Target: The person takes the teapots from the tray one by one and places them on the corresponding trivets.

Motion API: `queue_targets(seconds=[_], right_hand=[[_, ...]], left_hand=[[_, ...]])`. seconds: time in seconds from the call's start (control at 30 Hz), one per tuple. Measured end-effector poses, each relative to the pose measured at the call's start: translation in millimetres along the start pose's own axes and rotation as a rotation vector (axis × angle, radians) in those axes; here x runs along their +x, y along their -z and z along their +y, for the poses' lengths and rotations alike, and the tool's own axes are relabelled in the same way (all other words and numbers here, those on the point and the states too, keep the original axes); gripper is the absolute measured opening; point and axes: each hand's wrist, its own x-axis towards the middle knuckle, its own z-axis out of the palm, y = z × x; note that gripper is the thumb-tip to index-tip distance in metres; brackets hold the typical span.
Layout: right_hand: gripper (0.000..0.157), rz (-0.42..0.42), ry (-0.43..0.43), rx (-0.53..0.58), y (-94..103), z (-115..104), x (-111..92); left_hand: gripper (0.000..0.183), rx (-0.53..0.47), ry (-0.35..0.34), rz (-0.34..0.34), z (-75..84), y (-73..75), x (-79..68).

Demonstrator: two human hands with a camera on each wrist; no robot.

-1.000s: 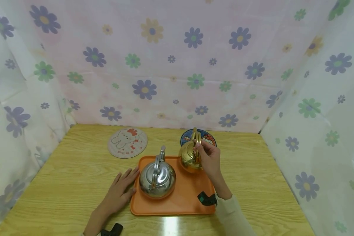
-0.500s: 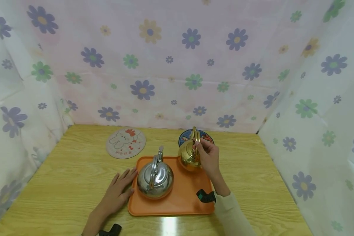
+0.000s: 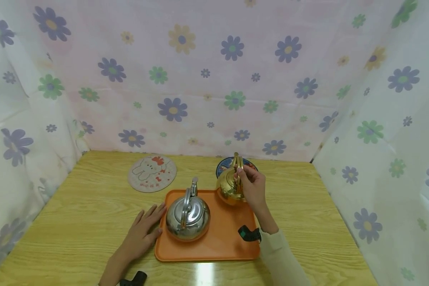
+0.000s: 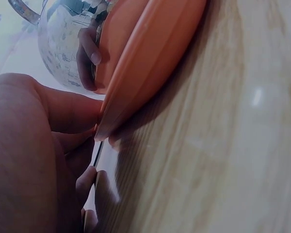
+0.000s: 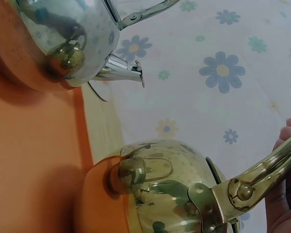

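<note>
In the head view my right hand (image 3: 254, 186) grips the arched handle of a gold kettle (image 3: 228, 186) at the tray's far right edge. The right wrist view shows this gold kettle (image 5: 160, 194) close up, with my fingers (image 5: 281, 194) around its handle; whether its base touches anything is hidden. A silver kettle (image 3: 188, 218) stands upright on the left part of an orange tray (image 3: 228, 238). My left hand (image 3: 143, 230) lies with extended fingers against the tray's left edge. Up close in the left wrist view, the thumb (image 4: 72, 109) touches the tray's rim (image 4: 136, 77).
A round blue patterned mat (image 3: 221, 165) lies behind the gold kettle, partly hidden by it. Farther left is a round pale mat (image 3: 151, 174) with a rabbit drawing. Flower-print curtains (image 3: 207, 79) border the wooden table (image 3: 300, 222) at the back and both sides.
The gold kettle in my right hand has shifted slightly toward the back, nearer the blue mat. My left hand, the silver kettle and the tray keep their places; the head view has turned a little.
</note>
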Motion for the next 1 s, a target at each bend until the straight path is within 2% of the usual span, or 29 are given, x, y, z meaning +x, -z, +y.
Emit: queue_targets(seconds=[0.13,0.57,1.0], right_hand=[[0.025,-0.019,0.017,-0.012,0.0,3,4],[0.031,-0.023,-0.005,-0.039,5.3,7,15],[0.024,-0.011,-0.005,-0.042,5.5,9,23]], left_hand=[[0.056,0.015,-0.006,0.007,-1.5,0.6,-1.5],[0.056,0.011,-0.020,0.022,0.1,-0.6,-1.4],[0.056,0.003,-0.011,0.009,-0.2,0.0,0.4]])
